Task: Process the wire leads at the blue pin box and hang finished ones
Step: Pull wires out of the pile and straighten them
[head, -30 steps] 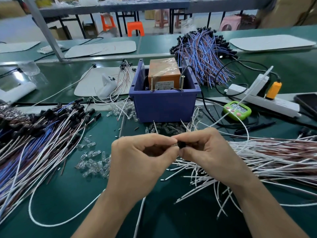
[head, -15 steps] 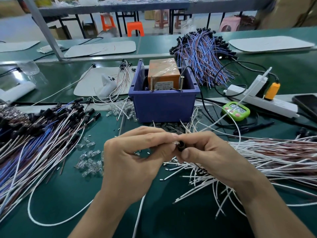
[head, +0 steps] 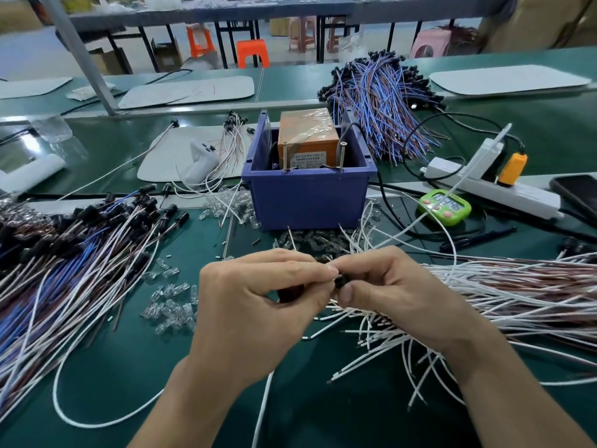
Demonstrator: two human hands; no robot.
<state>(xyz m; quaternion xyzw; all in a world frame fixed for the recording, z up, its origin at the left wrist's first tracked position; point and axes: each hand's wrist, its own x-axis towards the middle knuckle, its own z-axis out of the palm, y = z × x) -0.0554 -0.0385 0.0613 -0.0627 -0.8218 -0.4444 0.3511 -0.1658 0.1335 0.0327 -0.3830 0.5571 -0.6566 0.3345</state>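
Observation:
My left hand [head: 255, 305] and my right hand [head: 397, 292] meet fingertip to fingertip in front of the blue pin box [head: 307, 198]. Between them they pinch a small black cap [head: 340, 281] on a wire lead; the left fingers also hold a tiny clear part, mostly hidden. The box holds an orange taped block [head: 307, 134] and two upright screws [head: 341, 155] at its front rim. A pile of white and brown leads [head: 517, 295] lies at the right. Leads with black caps [head: 80, 253] lie heaped at the left.
Small clear parts [head: 171, 305] are scattered on the green mat left of my hands and before the box. A green timer [head: 445, 206], a white power strip [head: 491, 185] and a phone [head: 578, 192] sit right. Blue and brown leads [head: 384, 101] pile behind the box.
Both hands stay pinched together on the black cap. They have shifted a little, with the fingertips working at the cap; nothing was let go.

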